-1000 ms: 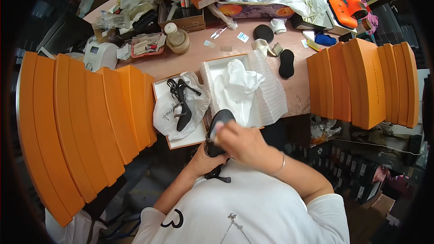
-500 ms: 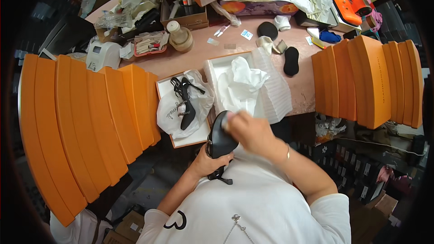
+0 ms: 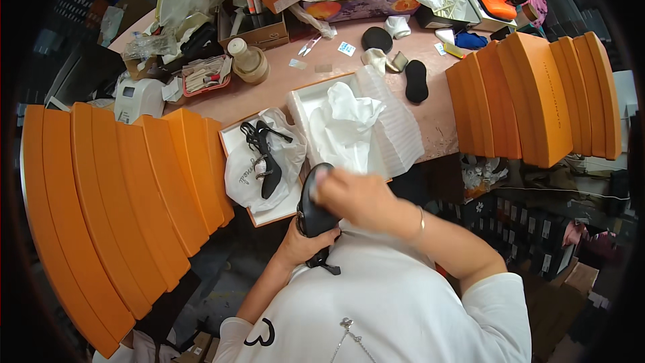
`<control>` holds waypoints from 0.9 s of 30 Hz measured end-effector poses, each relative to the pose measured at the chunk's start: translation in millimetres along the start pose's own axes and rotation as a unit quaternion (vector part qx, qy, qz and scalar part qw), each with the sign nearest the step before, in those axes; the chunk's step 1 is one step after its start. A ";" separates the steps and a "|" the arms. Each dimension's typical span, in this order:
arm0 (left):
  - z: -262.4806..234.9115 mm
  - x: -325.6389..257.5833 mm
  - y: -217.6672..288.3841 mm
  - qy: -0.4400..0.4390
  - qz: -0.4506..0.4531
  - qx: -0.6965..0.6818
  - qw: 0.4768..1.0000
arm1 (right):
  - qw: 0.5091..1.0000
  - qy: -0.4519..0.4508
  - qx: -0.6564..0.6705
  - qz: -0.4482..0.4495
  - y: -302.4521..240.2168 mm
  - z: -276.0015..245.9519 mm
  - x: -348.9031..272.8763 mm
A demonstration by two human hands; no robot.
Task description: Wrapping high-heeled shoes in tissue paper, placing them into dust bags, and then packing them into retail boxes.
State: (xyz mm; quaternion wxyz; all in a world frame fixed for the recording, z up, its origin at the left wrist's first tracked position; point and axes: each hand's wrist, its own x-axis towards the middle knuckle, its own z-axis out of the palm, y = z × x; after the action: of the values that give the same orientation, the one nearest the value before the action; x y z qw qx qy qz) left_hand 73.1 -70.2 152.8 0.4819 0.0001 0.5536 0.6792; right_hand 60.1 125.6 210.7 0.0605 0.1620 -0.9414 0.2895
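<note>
Close to my body, my left hand (image 3: 300, 245) is wrapped round a black high-heeled shoe (image 3: 310, 218), its dark sole turned up and its heel pointing toward me. My right hand (image 3: 366, 203) is closed and blurred, pressed at the toe end of that sole. Something small and pale shows at its fingertips, too smeared to name. Ahead, a matching black heeled sandal (image 3: 271, 173) lies on a white dust bag (image 3: 239, 176) in a shallow orange-edged tray (image 3: 274, 216). Beside it, an open box (image 3: 300, 109) holds crumpled white tissue paper (image 3: 348, 115).
Orange shoeboxes stand in rows at the left (image 3: 111, 195) and right (image 3: 537, 97). Across the pink table (image 3: 322, 46) are a bottle (image 3: 247, 60), a red basket of sticks (image 3: 207, 75), a black oval pad (image 3: 416, 81) and a round black pad (image 3: 377, 39).
The whole view has shifted, with the table things now further left. My right hand has stayed at the toe of the sole, still blurred; my left hand keeps its hold on the shoe.
</note>
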 end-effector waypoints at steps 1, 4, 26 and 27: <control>6.2 -0.3 1.7 0.019 0.003 0.020 1.000 | 1.000 0.007 0.011 0.005 16.0 4.9 11.3; 15.0 2.8 7.7 0.111 0.133 -0.003 0.985 | 0.996 -0.033 0.050 -0.070 -20.1 -5.3 10.9; 2.8 -5.3 17.8 -0.021 0.080 -0.056 0.995 | 0.988 0.098 0.092 0.080 44.5 -10.6 -1.1; 1.0 -4.1 16.1 -0.018 0.066 -0.055 0.996 | 0.981 0.122 0.122 0.087 39.6 -13.4 -3.6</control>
State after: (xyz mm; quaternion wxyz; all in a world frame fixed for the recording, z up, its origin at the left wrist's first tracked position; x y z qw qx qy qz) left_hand 65.2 -70.9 167.4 0.4455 0.0224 0.5052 0.7388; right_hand 50.3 165.0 200.2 0.1291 0.0489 -0.8949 0.4243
